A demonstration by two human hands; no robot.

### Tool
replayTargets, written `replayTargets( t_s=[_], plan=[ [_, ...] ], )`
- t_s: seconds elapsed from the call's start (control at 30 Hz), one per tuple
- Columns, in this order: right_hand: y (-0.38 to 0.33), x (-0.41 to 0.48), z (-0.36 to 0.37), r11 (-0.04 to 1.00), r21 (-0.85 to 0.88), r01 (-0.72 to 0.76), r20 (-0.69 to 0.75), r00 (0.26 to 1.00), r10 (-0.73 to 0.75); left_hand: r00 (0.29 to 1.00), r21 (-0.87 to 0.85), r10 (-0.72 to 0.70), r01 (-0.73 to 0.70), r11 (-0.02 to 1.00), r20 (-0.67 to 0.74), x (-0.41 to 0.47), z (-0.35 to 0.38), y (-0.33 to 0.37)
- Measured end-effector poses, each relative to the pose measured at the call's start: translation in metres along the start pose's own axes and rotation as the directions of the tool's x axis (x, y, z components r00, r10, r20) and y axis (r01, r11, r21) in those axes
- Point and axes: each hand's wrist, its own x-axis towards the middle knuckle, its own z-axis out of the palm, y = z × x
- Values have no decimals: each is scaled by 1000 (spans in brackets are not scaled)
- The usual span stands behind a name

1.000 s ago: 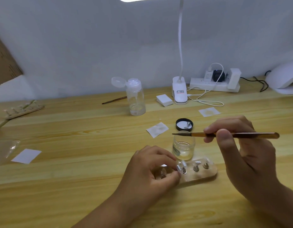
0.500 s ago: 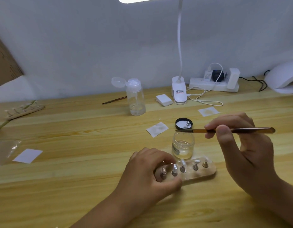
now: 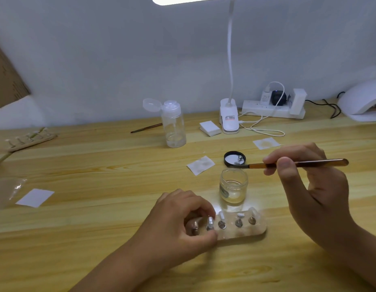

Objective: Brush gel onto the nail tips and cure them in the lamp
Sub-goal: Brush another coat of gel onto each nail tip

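The right hand (image 3: 313,192) pinches the brush (image 3: 257,165) level, bristles pointing left over the open jar (image 3: 233,186); the left hand (image 3: 178,224) pinches a nail tip (image 3: 210,222) on the holder (image 3: 246,233), nearer the table's (image 3: 98,186) front edge.

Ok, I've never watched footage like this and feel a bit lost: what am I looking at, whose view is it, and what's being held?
There is no machine here: a person works with two bare hands. The picture comes from a camera worn on their head, looking down at a pale wooden table. The right hand pinches a thin brown brush, bristles near a small glass jar of clear gel; a black round lid lies behind it. The left hand curls its fingers round one nail tip stand at the left end of a clear plastic holder carrying a row of them. Further back: a clear plastic bottle, cap flipped open, and a white domed curing lamp at the right edge.
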Motion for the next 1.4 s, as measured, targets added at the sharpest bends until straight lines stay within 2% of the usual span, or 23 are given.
replayTargets(
  t_s=[0.5, 0.77, 0.87, 1.0, 1.23, 1.4],
  plan=[
    [-1, 1, 2, 999, -39, 9, 14, 1000, -8, 995, -44, -5, 0, 999, -102, 1, 8, 6],
    [2, 2, 10, 987, -141, -82, 90, 991, 95, 992, -72, 30, -39, 997, -124, 5, 15, 12],
    [4, 1, 12, 980, -177, -96, 121, 986, 118, 983, 0, 84, -85, 996, -161, 4, 16, 12],
    [5, 1, 13, 975, -197, -107, 155, 978, 138, 941, 152, 234, -201, 968, -244, 2, 17, 15],
    [4, 0, 14, 968, -224, -111, 196, 968, 156, 892, 67, 263, -256, 964, -369, 0, 10, 18],
    [3, 1, 14, 968, -225, -107, 194, 969, 152, 901, -21, 188, -213, 977, -391, -1, 7, 18]
  ],
)
